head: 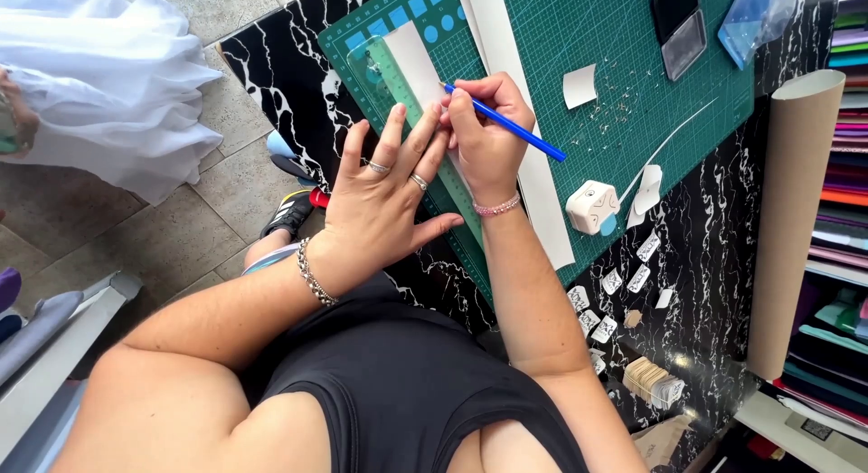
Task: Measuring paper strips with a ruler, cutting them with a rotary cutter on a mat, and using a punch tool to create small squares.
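Left hand (384, 197) flat, fingers spread; right hand (484, 134) curled in a writing grip.

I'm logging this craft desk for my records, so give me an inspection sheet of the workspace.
Surface: black marbled table under a green cutting mat.
Job's things: clear green ruler on a white paper strip; blue pencil.
Clutter: white corner punch, small paper tags, brown cardboard roll.
Hands: left hand flat on the ruler; right hand holds the pencil.
Cables: nothing seen.
Surroundings: tiled floor, shelves of coloured paper.
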